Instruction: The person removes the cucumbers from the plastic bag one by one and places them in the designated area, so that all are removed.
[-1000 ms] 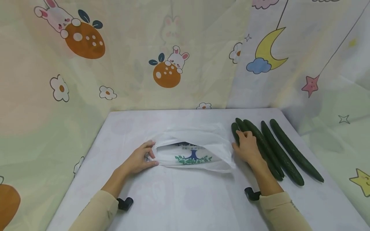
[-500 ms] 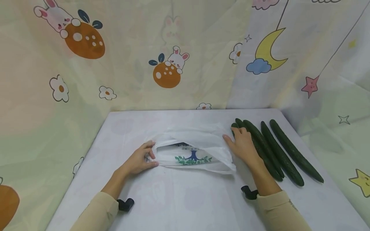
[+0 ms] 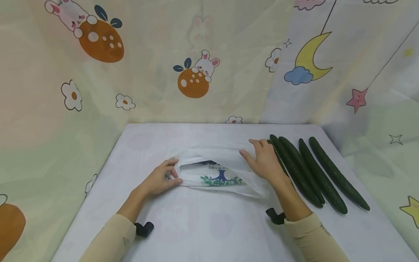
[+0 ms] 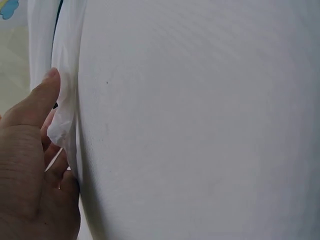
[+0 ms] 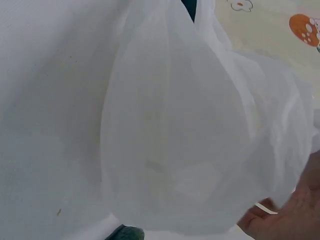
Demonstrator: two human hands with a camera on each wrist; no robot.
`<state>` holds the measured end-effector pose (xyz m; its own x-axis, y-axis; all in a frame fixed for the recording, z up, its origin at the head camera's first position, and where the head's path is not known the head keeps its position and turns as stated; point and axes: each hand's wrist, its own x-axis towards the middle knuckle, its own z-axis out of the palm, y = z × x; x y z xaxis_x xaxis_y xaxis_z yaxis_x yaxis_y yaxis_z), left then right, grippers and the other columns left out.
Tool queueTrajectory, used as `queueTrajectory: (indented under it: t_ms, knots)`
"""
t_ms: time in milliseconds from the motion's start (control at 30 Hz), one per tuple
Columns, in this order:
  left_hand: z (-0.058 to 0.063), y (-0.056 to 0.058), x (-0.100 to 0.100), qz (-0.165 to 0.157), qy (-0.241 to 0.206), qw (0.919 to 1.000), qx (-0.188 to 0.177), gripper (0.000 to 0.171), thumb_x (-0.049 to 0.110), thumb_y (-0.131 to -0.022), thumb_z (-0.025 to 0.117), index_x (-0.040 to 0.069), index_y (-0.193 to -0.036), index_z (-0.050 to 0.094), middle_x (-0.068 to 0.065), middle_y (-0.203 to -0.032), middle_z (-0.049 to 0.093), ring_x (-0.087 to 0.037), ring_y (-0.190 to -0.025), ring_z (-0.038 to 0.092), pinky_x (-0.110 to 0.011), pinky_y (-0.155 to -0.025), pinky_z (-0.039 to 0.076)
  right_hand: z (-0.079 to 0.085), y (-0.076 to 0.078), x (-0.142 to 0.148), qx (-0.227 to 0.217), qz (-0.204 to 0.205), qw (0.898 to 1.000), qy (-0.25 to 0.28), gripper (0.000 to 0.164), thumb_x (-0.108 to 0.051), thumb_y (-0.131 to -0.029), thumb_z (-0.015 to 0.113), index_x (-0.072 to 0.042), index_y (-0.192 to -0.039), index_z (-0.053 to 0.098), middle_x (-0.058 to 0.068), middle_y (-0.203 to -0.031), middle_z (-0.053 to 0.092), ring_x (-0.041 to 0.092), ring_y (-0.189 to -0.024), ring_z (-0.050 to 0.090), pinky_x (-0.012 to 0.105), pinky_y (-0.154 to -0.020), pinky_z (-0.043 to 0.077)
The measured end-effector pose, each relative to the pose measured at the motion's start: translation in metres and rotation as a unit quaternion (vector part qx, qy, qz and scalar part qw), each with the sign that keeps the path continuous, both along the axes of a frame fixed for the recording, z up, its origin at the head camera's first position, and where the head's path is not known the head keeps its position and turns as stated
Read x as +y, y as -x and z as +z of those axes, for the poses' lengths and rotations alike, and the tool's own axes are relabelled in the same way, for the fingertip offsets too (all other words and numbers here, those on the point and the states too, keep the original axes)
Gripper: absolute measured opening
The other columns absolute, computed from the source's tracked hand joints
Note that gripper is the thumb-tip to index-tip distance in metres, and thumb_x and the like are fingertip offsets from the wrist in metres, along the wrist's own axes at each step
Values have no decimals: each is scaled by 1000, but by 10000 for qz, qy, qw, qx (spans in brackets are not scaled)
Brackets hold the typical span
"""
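A white plastic bag [image 3: 226,153] lies across the middle of the table, its mouth partly spread and a blue-green tree print showing inside. My left hand [image 3: 162,178] holds the bag's left end; in the left wrist view the thumb lies over the thin plastic [image 4: 65,95], with fingers behind it. Above the bag's right end is my right hand [image 3: 266,162], thumb and fingers spread apart, beside the leftmost cucumber. In the right wrist view that hand [image 5: 295,215] is partly cut off at the lower right, next to the plastic. Whether its fingertips touch the bag I cannot tell.
Several long dark green cucumbers [image 3: 338,174] lie side by side at the table's right. The white tabletop [image 3: 209,225] ends at a patterned cloth backdrop [image 3: 150,72]. A black wrist camera [image 3: 144,229] sits at the left cuff.
My right hand has moved left, off the leftmost cucumber, to above the bag's right end. The left hand stays at the bag's left end. The head view has shifted slightly.
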<state>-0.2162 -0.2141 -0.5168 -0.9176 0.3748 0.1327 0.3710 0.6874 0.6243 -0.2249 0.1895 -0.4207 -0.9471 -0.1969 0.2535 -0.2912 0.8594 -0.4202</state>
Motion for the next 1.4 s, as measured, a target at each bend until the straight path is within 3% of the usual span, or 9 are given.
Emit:
queueTrajectory:
  t_ms: [433,733,1000,1267,1400]
  knots:
    - [10,3,-4,18,174,9998,56,30,34,-82,88,20,-85,61,-12,-158,44,-40,-151,33,-55,-121,30,22,-4,-32,-44,406,9992,-47,69,-43,-99,67,-3,-150,46,24,-138,51,42,-126,49,58,-104,47]
    - [3,2,-4,11,171,9999,-10,31,36,-80,90,22,-86,62,-13,-159,43,-41,-151,33,-57,-120,32,25,-5,-58,63,833,9964,-112,62,-34,-97,72,-4,-147,51,21,-134,56,39,-122,56,52,-103,51]
    - [6,-2,-4,65,143,9999,-41,31,33,-79,90,22,-86,63,-12,-158,43,-39,-150,35,-55,-120,33,19,-2,-82,443,1054,9929,334,45,-22,-95,74,-4,-135,61,16,-111,68,28,-97,66,41,-83,58]
    - [4,-4,0,-87,166,9998,-110,30,35,-79,90,24,-86,63,-10,-159,43,-38,-150,36,-54,-119,34,11,-9,-100,-40,1186,9922,393,45,-22,-96,73,-3,-135,61,14,-108,69,27,-96,68,39,-83,59]
    - [5,-5,-1,-40,199,9998,-85,29,37,-80,89,24,-86,63,-10,-160,42,-39,-150,35,-55,-119,34,9,-8,-109,-265,1454,9884,357,41,-23,-98,71,-3,-133,62,7,-97,71,19,-83,67,34,-75,58]
